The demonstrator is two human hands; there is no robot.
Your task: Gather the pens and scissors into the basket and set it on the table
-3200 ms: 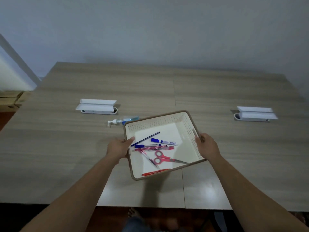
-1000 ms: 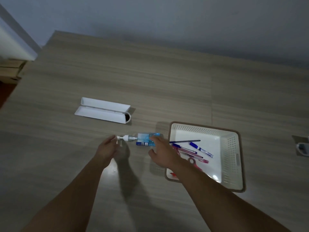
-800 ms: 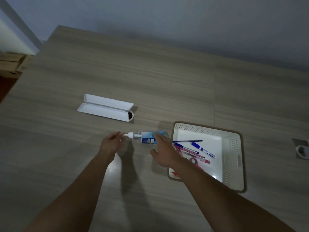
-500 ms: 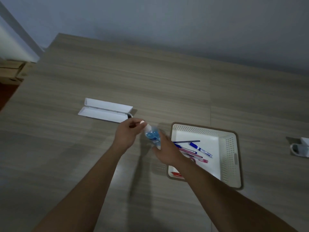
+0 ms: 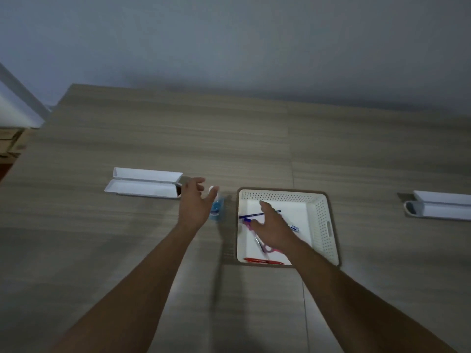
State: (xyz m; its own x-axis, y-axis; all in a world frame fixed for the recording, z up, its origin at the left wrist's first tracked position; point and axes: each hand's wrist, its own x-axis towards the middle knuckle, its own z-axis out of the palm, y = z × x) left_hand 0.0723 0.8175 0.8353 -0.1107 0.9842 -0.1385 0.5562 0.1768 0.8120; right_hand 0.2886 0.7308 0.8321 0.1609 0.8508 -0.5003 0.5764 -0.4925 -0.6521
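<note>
The white perforated basket [image 5: 322, 225] rests on the wooden table [image 5: 153, 138], right of centre. Inside lie several pens, among them a dark blue pen [image 5: 257, 214] and a red pen [image 5: 263, 261], plus pink-handled scissors [image 5: 266, 248]. My right hand [image 5: 272, 229] hovers open over the basket's left half and hides part of the pens. My left hand [image 5: 195, 206] is open just left of a small blue pump bottle [image 5: 217, 206], which stands upright between my hand and the basket. Neither hand holds anything.
An open white case [image 5: 144, 183] lies to the left of my left hand. A second white case [image 5: 438, 206] sits at the right edge of view. The wall runs along the table's far edge.
The basket went from being held in both hands to resting on the table. I then stood the lying pump bottle upright and have let go of it; both hands have drawn back, open.
</note>
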